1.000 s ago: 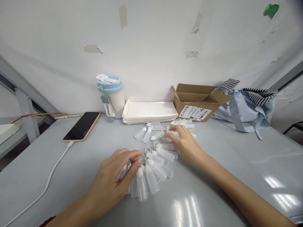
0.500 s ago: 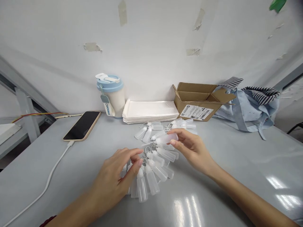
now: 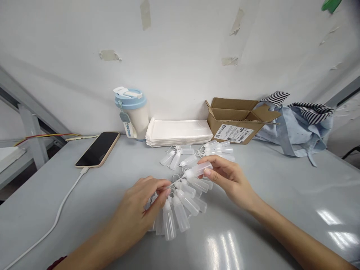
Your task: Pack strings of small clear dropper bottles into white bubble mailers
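The right hand (image 3: 228,180) is pinching one bottle (image 3: 198,169) between thumb and forefinger, its tip pointing toward the left fingertips. The left hand (image 3: 137,210) is pinching the gathered necks of a fanned bunch (image 3: 180,213), which is lying on the table (image 3: 253,232) just past its fingers. The bottle is probably best guided tip-first into that pinch, the left grip loosening only slightly. Just beyond the right fingers loose bottles (image 3: 180,157) are lying; trays (image 3: 178,132), a box (image 3: 234,120), a cup (image 3: 132,114) and a phone (image 3: 98,149) are sitting farther off, blocking nothing.
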`<state>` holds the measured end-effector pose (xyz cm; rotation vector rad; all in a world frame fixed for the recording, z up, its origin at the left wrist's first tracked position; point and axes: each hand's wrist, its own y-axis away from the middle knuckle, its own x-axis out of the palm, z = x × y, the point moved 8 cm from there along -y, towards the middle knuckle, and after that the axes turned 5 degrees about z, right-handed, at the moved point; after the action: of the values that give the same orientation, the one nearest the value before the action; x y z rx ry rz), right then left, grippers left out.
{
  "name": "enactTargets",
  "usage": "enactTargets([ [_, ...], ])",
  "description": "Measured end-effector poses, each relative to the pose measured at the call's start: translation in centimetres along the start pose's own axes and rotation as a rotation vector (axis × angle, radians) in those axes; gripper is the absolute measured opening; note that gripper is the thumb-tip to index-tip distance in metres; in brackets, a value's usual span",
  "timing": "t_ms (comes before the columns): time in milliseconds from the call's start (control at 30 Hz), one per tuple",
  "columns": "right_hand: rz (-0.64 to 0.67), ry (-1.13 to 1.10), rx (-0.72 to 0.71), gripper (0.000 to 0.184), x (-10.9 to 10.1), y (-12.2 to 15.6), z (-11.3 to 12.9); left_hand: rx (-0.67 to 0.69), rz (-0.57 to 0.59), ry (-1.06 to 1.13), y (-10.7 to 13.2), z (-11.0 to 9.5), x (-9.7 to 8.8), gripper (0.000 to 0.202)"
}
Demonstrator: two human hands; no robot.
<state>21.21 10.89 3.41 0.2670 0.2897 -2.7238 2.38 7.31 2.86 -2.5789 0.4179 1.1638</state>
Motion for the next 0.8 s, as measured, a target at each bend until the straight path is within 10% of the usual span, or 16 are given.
enactTargets([
  [800, 0.027, 0.025, -0.010, 0.014, 0.5, 0.1, 0.3, 0.206, -0.061, 0.008, 0.2, -1.6, -0.5, 0.016],
])
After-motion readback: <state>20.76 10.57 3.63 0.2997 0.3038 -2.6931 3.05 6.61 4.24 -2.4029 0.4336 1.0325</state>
